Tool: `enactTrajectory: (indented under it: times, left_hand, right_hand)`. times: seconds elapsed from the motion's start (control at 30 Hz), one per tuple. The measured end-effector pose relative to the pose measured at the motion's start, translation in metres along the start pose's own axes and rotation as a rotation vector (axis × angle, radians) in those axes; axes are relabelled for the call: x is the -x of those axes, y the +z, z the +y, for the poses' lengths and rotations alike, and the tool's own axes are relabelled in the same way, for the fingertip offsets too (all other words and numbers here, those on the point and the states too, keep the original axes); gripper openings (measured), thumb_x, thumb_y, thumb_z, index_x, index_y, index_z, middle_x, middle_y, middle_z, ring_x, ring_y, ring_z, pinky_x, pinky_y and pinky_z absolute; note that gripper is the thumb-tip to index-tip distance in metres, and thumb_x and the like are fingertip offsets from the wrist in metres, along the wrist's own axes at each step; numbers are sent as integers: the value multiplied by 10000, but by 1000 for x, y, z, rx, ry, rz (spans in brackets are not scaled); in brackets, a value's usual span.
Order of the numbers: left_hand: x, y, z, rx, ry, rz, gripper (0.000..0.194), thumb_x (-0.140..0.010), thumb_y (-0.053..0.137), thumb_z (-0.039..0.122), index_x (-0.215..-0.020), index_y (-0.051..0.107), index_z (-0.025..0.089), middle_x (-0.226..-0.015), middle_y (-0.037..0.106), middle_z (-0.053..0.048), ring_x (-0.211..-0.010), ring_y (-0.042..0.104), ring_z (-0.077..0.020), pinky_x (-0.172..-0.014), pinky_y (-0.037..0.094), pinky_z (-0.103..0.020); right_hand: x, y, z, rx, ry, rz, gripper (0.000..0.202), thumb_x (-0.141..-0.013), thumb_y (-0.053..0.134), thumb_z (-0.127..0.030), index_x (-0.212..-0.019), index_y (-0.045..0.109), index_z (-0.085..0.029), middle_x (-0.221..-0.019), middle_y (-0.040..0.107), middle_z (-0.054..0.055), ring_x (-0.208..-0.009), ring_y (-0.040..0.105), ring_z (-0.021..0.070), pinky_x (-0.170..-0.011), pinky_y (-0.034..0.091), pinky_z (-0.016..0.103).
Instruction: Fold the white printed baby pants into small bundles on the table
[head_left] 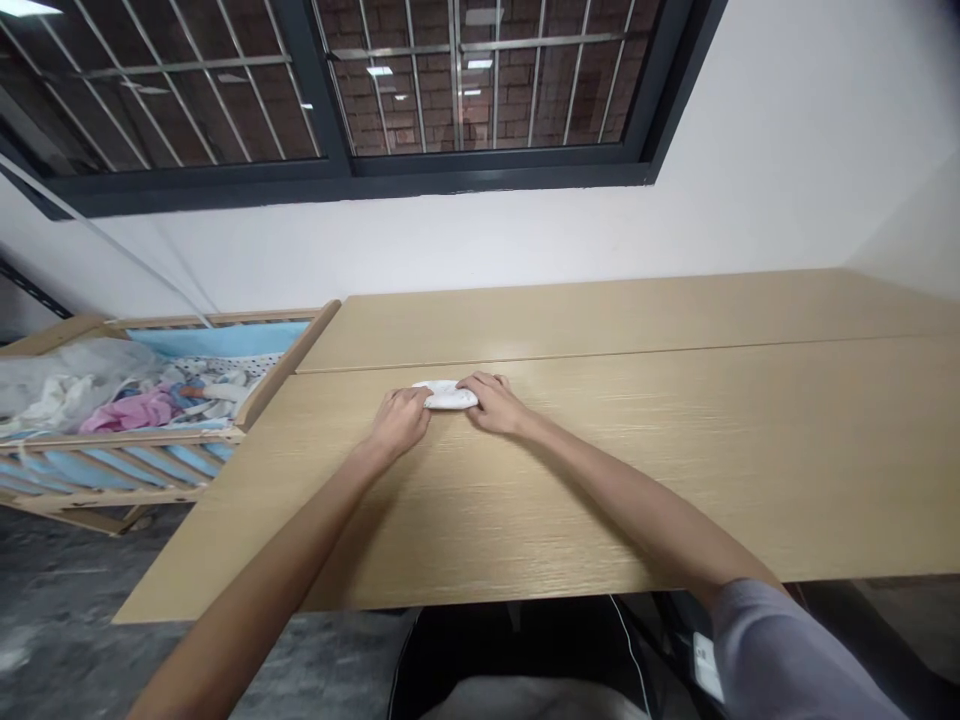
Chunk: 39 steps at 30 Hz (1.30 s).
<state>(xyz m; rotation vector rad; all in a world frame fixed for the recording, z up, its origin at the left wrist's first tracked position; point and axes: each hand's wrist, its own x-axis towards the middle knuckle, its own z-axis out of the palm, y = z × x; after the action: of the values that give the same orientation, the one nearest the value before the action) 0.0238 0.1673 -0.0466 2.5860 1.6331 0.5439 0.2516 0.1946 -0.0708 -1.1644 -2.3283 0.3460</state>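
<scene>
At the wooden table [712, 460], a white bundle [448, 397] gripped at both ends

Just on the near side of the table's long seam [637, 352], well in from the front edge, the white bundle lay between two hands; it seemed to be cloth, though I couldn't be sure. The left hand [402, 415] was closed on one end, fingers curled in tight; the right hand [491, 400] had its fingers bent over the other. To my eye the shaping was largely done, since the thing was already narrow and compact, with no loose part trailing; whether any folds were left I couldn't tell, the fingers covering both ends; neither hand was free of it, so I wouldn't have called it finished. Off to the left, a crib [291, 365] held jumbled clothes [135, 410], untouched.
</scene>
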Motion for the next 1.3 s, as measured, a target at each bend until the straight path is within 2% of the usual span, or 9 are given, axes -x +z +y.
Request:
enactTrajectory:
  times: [0.17, 0.3, 0.37, 0.57, 0.67, 0.83, 1.0, 1.13, 1.3]
  left_hand:
    - [16, -36, 22, 167, -117, 85, 344, -944, 443, 362, -1134, 645, 159, -1136, 730, -129, -1079, 674, -289, -935, 538, -443]
    - [43, -52, 39, 753, -265, -38, 550, -876, 607, 437, -1314, 443, 147, -1132, 751, -130, -952, 744, -256, -773, 603, -376]
    - [53, -46, 44, 835, -340, -107, 622, -861, 636, 428, -1356, 374, 159, -1057, 770, -118, -894, 757, -266, -722, 606, -386]
    - [57, -14, 44, 214, -351, -211, 500, -907, 578, 368, -1331, 450, 135, -1083, 750, -134, -928, 743, -270, -725, 567, -340]
    - [60, -15, 52, 67, -361, -204, 435, -924, 556, 391, -1252, 534, 106, -1024, 742, -189, -946, 721, -363, -783, 539, -447]
    - [88, -20, 94, -324, -195, 5, 499, -998, 434, 405, -1324, 546, 45, -1158, 696, -239, -1089, 648, -391, -894, 491, -514]
    - [115, 12, 130, -390, -64, 50, 574, -984, 454, 482, -1273, 622, 15, -1283, 657, -270, -1233, 604, -383, -972, 502, -477]
    - [121, 32, 138, -382, -122, 13, 543, -982, 468, 485, -1171, 699, 31, -1152, 718, -261, -1138, 663, -394, -971, 510, -512]
    - [122, 33, 136, -338, -162, 29, 546, -988, 482, 426, -1347, 592, 30, -1421, 564, -279, -1335, 529, -415, -1000, 508, -504]
  right_hand:
    - [-19, -37, -17, -494, 80, 120, 440, -832, 596, -263, -1254, 490, -196, -1004, 675, 44, -912, 633, 207, -828, 495, 355]
    - [-23, -73, -33, -713, 178, -79, 649, -816, 717, -365, -1371, 430, -190, -863, 638, 5, -755, 619, 178, -661, 495, 292]
    - [-25, -76, -34, -653, 237, -186, 652, -773, 790, -398, -1319, 512, -174, -883, 639, 19, -752, 616, 171, -660, 492, 287]
    - [-35, -29, -12, -422, 276, -330, 597, -737, 851, -371, -1222, 603, -127, -1028, 678, 78, -810, 636, 161, -684, 492, 258]
    - [-35, -10, -3, -332, 242, -326, 539, -793, 807, -356, -1235, 605, -123, -1075, 690, 100, -841, 657, 171, -706, 510, 266]
    - [-18, -19, -25, -144, -153, -178, 439, -973, 587, -373, -1347, 578, -141, -1386, 599, 179, -1266, 571, 285, -1062, 442, 456]
    - [12, -18, -65, -160, -487, -372, 530, -1069, 345, -431, -1514, 453, -165, -1612, 374, 108, -1510, 306, 235, -1248, 196, 427]
    - [28, -1, -69, -224, -485, -567, 560, -1077, 307, -438, -1564, 370, -168, -1626, 333, 76, -1537, 228, 200, -1268, 119, 393]
    - [11, 4, -40, -131, -415, -589, 583, -1079, 272, -427, -1605, 248, -176, -1670, 195, 53, -1558, 136, 189, -1270, 43, 396]
